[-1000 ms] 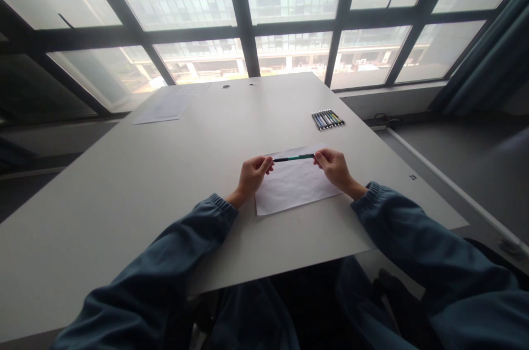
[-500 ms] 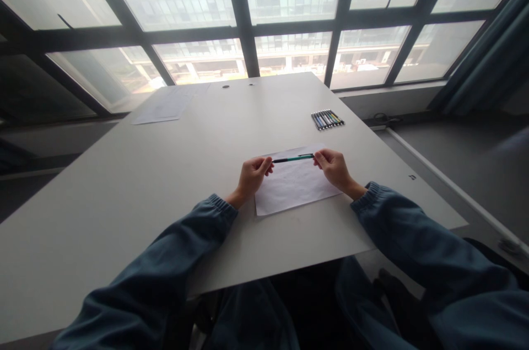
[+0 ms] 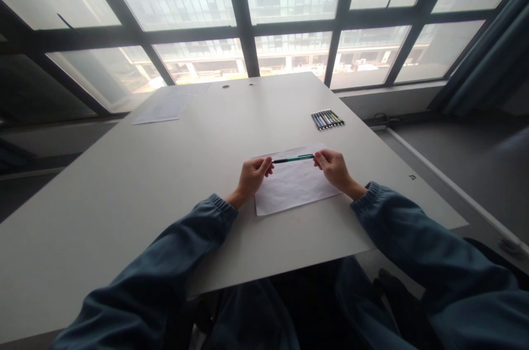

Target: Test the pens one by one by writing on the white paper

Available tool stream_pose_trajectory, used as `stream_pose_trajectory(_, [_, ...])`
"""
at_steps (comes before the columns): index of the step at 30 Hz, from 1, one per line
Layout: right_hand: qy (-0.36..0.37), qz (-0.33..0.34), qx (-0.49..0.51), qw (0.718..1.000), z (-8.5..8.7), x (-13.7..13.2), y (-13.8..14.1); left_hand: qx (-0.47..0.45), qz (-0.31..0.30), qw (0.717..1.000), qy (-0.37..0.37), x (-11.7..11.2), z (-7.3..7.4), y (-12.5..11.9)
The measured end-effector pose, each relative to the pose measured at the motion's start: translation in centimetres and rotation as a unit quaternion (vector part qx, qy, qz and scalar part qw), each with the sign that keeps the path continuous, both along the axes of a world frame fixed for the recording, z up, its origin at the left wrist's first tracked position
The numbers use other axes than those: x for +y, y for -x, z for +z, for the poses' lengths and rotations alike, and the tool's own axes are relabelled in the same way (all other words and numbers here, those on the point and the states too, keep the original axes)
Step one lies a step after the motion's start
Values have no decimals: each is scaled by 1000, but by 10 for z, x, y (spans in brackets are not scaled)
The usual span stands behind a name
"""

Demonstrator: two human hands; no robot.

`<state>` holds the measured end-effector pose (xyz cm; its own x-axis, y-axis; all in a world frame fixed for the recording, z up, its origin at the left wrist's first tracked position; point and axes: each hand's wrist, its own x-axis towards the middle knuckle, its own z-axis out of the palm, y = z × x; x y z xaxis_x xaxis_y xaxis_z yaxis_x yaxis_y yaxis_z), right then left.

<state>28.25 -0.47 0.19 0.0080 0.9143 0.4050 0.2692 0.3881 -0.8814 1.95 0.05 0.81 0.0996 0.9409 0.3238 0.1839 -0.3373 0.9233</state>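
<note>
While the left hand (image 3: 252,175) and right hand (image 3: 333,166) pinch its ends, the green pen (image 3: 294,159) spans the paper (image 3: 295,190) toward twelve o'clock, long axis roughly nine-to-three, dark grip (image 3: 281,161) toward nine.

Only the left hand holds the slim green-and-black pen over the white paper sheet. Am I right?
Not just one: in the head view, the left hand pinches one end of the slim green-and-black pen and the right hand the other, over the white paper sheet.
</note>
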Motion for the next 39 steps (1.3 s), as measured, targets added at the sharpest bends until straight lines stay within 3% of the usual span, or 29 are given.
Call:
stream_pose_trajectory(20, [11, 7, 14, 1000, -2, 2, 0, 12, -2, 1000, -2, 0, -1, 1])
stream_pose_trajectory(29, [109, 80, 137, 981, 2, 0, 6, 11, 10, 1000, -24, 0, 0, 0])
stream_pose_trajectory(39, [105, 65, 150, 981, 1, 0, 4, 81, -9, 994, -69, 2, -5, 1])
